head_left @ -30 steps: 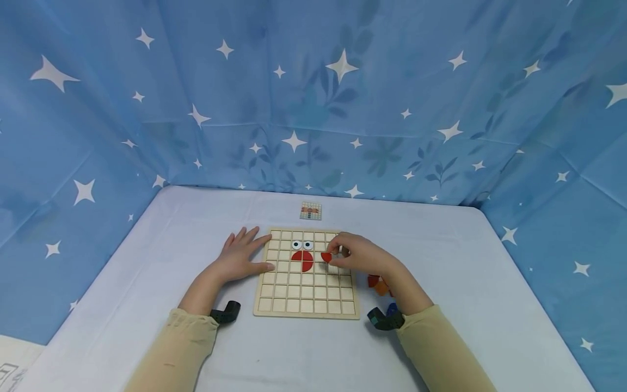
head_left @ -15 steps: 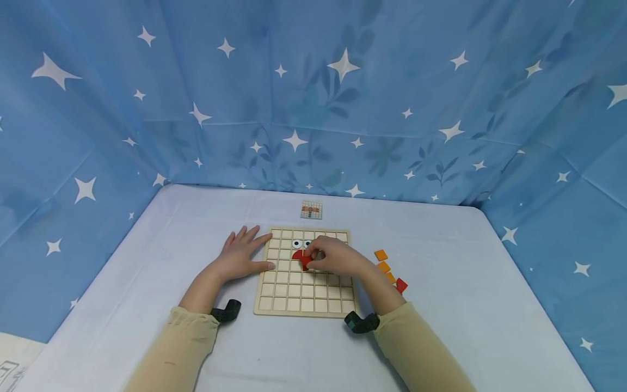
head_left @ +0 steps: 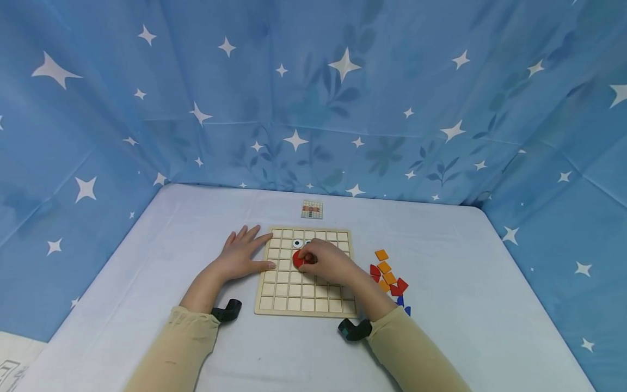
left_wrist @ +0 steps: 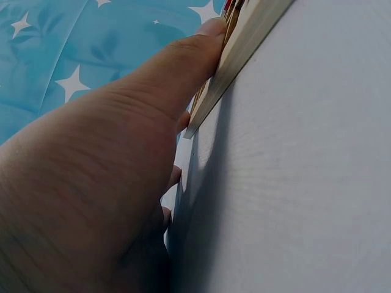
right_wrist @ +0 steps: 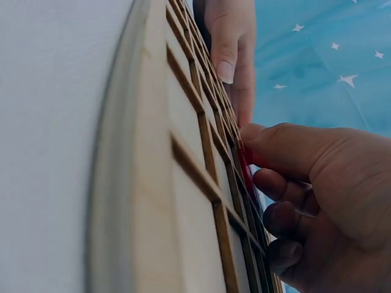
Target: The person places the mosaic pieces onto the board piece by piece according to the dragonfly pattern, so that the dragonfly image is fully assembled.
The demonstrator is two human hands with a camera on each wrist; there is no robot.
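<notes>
A square wooden grid board (head_left: 289, 313) lies on the table. My left hand (head_left: 238, 260) rests with spread fingers at its left side, the thumb (left_wrist: 201, 46) lying over the edge. My right hand (head_left: 330, 261) is over the board's middle, where thumb and forefinger pinch a red quarter-circle tile (right_wrist: 261, 162) right at the grid. Another red tile (head_left: 296, 259) shows just left of those fingertips. Above it sits a round eye tile (head_left: 297, 243); a second eye tile is mostly covered by the right hand. The other fingers of that hand are curled.
Right of the board lie loose orange square tiles (head_left: 381, 255), red quarter-circle tiles (head_left: 402, 285) and blue tiles (head_left: 407, 310). A small pattern card (head_left: 312, 209) lies behind the board. A blue star-printed curtain (head_left: 313, 109) encloses the back and sides of the white table.
The right hand has carried the red quarter-circle tile leftward from the board's right part to the red tiles in the middle. The left hand has stayed in place.
</notes>
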